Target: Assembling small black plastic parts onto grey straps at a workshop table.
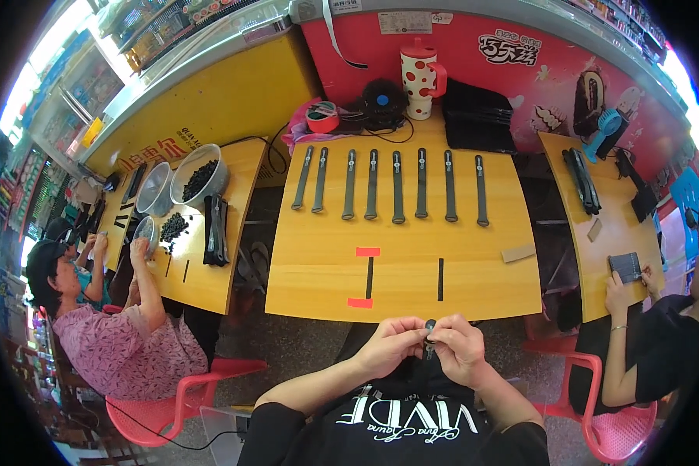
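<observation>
Close to my body, just off the table's near edge, my left hand (398,342) and my right hand (460,351) meet at the end of a dark strap (430,325). Both sets of fingers are closed in a pinch on it, and its lower part is lost against my black shirt. On the wooden table (326,272) ahead lie several dark grey straps (398,186) with rounded ends, side by side in a row. Nearer to me are two black strips (370,278), (440,279); the left one has red tape (368,252) at each end.
A small beige card (518,253) lies at the right. Along the back stand a spotted tumbler (419,81), a black round fan (383,101), a tape roll (322,116) and stacked black sheets (480,116). People work at both side tables; the left holds tubs (200,175) of black pieces.
</observation>
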`<action>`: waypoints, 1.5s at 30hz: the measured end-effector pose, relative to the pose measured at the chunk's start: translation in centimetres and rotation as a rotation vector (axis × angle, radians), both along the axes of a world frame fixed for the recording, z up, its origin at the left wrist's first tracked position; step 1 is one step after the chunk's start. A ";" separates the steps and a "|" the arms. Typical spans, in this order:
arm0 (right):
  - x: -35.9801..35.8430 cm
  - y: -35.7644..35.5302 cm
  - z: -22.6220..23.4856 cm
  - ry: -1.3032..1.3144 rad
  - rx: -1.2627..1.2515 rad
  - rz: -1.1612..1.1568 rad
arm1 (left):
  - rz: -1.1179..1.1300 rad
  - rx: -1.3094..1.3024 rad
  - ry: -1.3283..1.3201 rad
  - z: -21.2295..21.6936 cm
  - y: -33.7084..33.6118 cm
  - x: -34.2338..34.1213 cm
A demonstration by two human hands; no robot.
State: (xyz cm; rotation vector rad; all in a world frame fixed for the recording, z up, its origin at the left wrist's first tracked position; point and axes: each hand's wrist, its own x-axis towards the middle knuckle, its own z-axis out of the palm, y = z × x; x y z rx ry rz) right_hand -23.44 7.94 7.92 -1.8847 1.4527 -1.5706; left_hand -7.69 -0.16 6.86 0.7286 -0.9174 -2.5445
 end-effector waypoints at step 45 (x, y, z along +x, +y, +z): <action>-5.0 0.6 2.7 -0.883 0.154 -0.250 | 0.085 -1.196 -0.224 3.3 -7.1 0.2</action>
